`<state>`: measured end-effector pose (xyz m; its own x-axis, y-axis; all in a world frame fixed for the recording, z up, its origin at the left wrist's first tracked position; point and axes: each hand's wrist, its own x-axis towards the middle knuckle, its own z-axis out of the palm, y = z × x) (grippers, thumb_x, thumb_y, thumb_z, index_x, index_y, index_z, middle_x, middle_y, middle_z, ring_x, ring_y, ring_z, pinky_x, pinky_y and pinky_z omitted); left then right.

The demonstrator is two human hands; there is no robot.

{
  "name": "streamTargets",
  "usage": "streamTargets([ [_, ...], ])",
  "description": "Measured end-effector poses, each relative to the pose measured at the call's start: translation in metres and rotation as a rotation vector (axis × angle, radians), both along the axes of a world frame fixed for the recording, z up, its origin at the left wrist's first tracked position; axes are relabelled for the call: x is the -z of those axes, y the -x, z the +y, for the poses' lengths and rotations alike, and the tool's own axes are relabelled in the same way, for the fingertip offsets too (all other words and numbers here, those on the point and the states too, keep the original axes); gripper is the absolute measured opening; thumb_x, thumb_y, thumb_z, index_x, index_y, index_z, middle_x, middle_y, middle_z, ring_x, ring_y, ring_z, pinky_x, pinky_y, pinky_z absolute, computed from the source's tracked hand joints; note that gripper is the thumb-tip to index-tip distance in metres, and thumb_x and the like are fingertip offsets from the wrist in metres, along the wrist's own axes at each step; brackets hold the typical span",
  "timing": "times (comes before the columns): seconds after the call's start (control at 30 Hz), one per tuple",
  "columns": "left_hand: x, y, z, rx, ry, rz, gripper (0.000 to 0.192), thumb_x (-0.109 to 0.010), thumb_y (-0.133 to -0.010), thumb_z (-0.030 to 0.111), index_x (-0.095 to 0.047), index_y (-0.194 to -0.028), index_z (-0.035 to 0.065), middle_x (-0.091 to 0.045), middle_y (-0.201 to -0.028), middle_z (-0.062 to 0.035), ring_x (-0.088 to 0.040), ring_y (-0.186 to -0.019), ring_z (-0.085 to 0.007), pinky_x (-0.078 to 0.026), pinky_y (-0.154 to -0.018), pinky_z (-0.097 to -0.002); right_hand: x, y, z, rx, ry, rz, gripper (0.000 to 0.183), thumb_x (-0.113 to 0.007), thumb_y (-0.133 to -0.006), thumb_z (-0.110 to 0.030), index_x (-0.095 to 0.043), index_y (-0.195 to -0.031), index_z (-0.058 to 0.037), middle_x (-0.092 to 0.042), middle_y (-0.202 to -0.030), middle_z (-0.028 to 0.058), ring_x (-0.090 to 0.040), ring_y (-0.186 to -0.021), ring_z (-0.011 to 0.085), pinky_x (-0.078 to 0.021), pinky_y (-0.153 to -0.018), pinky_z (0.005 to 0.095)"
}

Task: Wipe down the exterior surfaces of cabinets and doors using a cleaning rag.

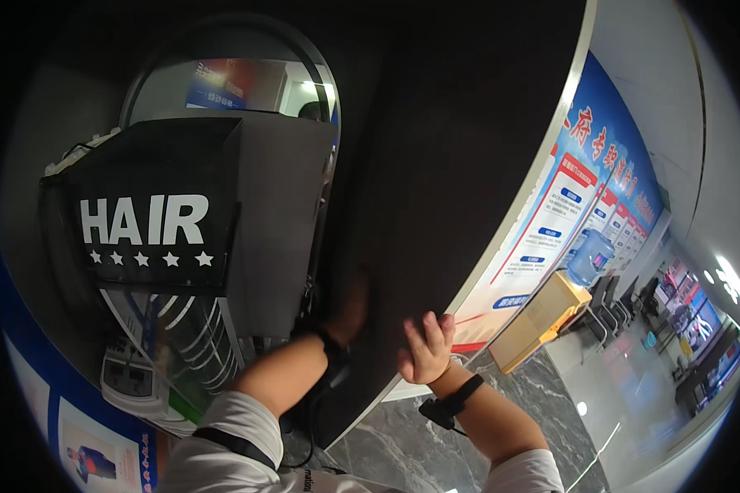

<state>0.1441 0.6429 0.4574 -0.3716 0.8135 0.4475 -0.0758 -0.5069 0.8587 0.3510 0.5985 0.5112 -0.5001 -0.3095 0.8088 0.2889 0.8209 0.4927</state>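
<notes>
My right hand point(430, 350) rests against the pale edge of a large dark panel point(444, 154), fingers spread. A black strap device point(451, 403) sits on that wrist. My left hand point(353, 305) reaches into shadow between the panel and a black box-shaped cabinet point(160, 185). It is blurred and dark, so whether it holds anything cannot be told. A dark band with a small device point(333, 360) is on the left wrist. The cabinet bears large white letters and a row of stars. A dark grey side panel point(277, 228) stands at its right.
Behind the cabinet is an arched mirror point(160, 98). Below it are a clear panel with curved stripes point(188, 336) and a white appliance point(129, 373) with controls. To the right are printed wall boards point(549, 234), a blue water bottle point(590, 257) on a yellow cabinet point(539, 323), and chairs point(601, 305).
</notes>
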Motion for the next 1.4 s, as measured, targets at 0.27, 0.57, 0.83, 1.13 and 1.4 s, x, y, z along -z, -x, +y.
streamTargets([
  [0.27,-0.124,0.008,0.016,0.131,-0.009,0.033,0.071,-0.022,-0.111,0.050,-0.024,-0.159,-0.0032,-0.022,-0.167,-0.0165,-0.021,-0.155,-0.0254,-0.017,-0.126,-0.0338,0.010,0.009,-0.014,0.197,0.093,0.078,0.059,-0.060,-0.081,-0.026,-0.065,-0.135,-0.0038,-0.042,-0.157,0.0192,-0.022,-0.153,0.0401,-0.0233,-0.122,0.0548],
  [0.57,-0.340,-0.035,-0.026,-0.219,-0.817,0.543,0.062,-0.028,-0.111,0.039,-0.027,-0.158,-0.0019,-0.023,-0.166,-0.0230,-0.024,-0.154,-0.0345,-0.020,-0.125,-0.0409,0.007,0.014,-0.031,0.263,0.128,0.099,0.058,-0.059,-0.082,-0.023,-0.064,-0.137,-0.0042,-0.045,-0.155,0.0198,-0.030,-0.150,0.0407,-0.0281,-0.121,0.0539],
  [0.83,-0.080,-0.003,0.036,-0.013,-0.214,0.228,0.057,-0.032,-0.112,0.030,-0.026,-0.158,-0.0031,-0.022,-0.167,-0.0213,-0.017,-0.156,-0.0306,-0.012,-0.128,-0.0377,-0.001,0.009,-0.028,0.329,0.100,0.125,0.057,-0.059,-0.082,-0.022,-0.064,-0.137,-0.0058,-0.045,-0.155,0.0197,-0.033,-0.148,0.0411,-0.0291,-0.121,0.0532],
  [1.13,0.011,-0.076,-0.060,0.407,0.002,-0.291,0.070,-0.035,-0.109,0.046,-0.025,-0.157,-0.0038,-0.027,-0.164,-0.0178,-0.024,-0.152,-0.0262,-0.018,-0.125,-0.0358,-0.004,0.001,-0.069,0.121,0.292,0.250,0.062,-0.070,-0.078,-0.007,-0.053,-0.137,0.0010,-0.049,-0.148,0.0273,-0.048,-0.136,0.0464,-0.0392,-0.113,0.0541],
  [1.4,-0.034,-0.106,-0.153,0.309,0.090,-0.420,0.082,-0.043,-0.102,0.063,-0.037,-0.153,-0.0015,-0.044,-0.155,-0.0135,-0.043,-0.140,-0.0234,-0.030,-0.119,-0.0359,0.059,-0.018,-0.126,-0.190,1.200,0.287,0.043,-0.071,-0.094,-0.016,-0.054,-0.129,0.0023,-0.061,-0.111,0.0211,-0.063,-0.102,0.0353,-0.0502,-0.090,0.0396],
])
